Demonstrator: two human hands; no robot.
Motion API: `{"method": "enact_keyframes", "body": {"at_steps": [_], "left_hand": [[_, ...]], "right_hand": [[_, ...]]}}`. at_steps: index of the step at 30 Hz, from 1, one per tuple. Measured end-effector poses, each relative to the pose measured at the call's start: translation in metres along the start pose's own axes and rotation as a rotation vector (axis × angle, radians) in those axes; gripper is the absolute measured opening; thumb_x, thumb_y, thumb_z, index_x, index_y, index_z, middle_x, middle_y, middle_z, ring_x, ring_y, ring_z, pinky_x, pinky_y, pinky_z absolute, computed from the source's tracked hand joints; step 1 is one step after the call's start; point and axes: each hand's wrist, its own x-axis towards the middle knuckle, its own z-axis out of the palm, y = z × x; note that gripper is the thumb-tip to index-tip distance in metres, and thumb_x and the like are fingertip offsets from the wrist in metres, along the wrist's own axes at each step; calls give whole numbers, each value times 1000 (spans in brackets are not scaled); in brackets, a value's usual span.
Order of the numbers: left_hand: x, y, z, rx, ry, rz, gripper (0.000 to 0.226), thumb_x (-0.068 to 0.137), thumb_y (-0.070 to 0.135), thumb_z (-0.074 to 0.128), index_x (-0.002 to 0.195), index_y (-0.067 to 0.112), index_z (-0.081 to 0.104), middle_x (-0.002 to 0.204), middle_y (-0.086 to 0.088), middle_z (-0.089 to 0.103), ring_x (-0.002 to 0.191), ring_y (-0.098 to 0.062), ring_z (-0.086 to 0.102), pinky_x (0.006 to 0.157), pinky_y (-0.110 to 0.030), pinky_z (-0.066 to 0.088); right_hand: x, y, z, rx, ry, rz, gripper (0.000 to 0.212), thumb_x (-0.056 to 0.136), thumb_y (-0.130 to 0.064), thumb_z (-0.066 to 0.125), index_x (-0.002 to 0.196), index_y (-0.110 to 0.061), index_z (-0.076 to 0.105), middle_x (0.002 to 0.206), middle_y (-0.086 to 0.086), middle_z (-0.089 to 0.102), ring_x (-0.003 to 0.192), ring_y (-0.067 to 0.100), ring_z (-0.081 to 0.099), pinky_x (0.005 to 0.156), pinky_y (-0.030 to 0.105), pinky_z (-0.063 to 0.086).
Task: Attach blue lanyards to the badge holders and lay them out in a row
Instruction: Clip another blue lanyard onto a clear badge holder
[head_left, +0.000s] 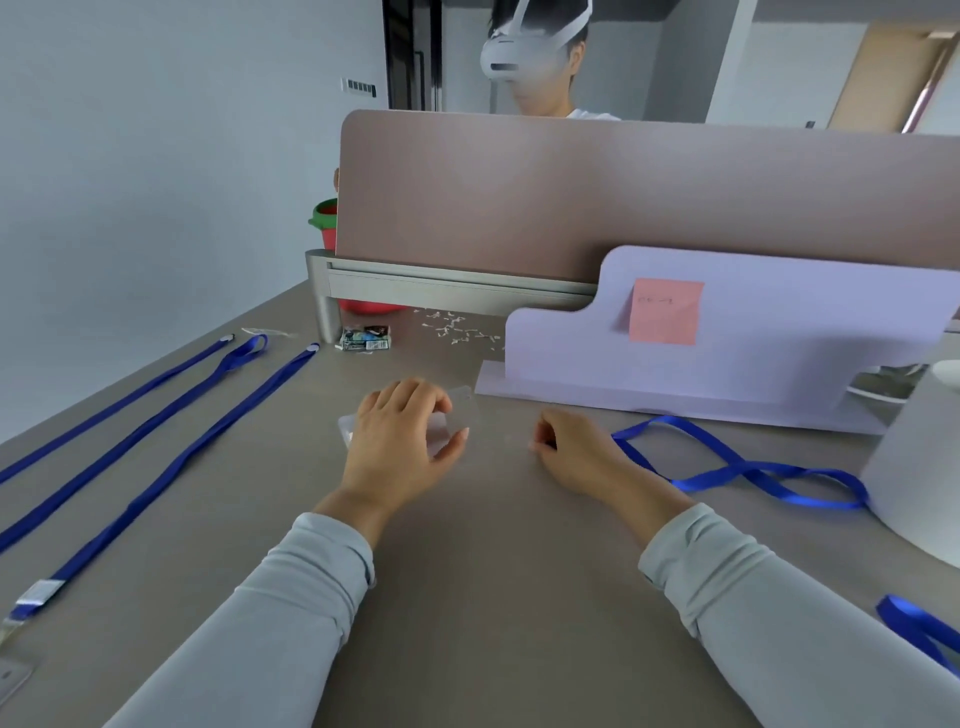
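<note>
My left hand (402, 441) rests on a small stack of clear badge holders (465, 415) in the middle of the table, fingers curled over them. My right hand (569, 447) lies just to the right, fingers closed on the end of a loose blue lanyard (748, 470) that snakes off to the right. Three blue lanyards (156, 457) lie stretched out side by side on the left. The nearest one ends in a metal clip and a clear badge holder (13, 675) at the bottom left edge.
A pink desk divider (623, 197) stands at the back, with a lilac card stand (727, 338) bearing a pink sticky note in front. A white rounded object (924, 467) sits at the right, another blue lanyard (919, 629) below it. A person in a headset sits behind the divider.
</note>
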Motion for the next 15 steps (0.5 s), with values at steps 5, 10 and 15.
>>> {"method": "enact_keyframes", "body": {"at_steps": [5, 10, 15], "left_hand": [[-2, 23, 4, -82, -100, 92, 40, 63, 55, 58, 81, 20, 48, 80, 8, 53, 72, -16, 52, 72, -27, 33], [-4, 49, 9, -140, -154, 183, 46, 58, 45, 80, 81, 21, 49, 81, 16, 44, 76, -6, 46, 73, -22, 29], [-7, 70, 11, -257, -205, 264, 37, 64, 45, 72, 82, 23, 48, 82, 17, 45, 76, 4, 36, 72, -16, 27]], "right_hand": [[-36, 16, -8, 230, 73, 19, 17, 91, -12, 44, 97, -21, 57, 74, -8, 61, 68, 10, 53, 59, 17, 41], [-75, 26, -23, 273, 172, -6, 17, 93, -18, 47, 95, -26, 62, 65, -11, 52, 56, 7, 46, 53, 12, 38], [-107, 36, -32, 273, 274, -24, 11, 89, -18, 57, 91, -22, 67, 67, -20, 57, 62, -4, 55, 59, 9, 41]]}}
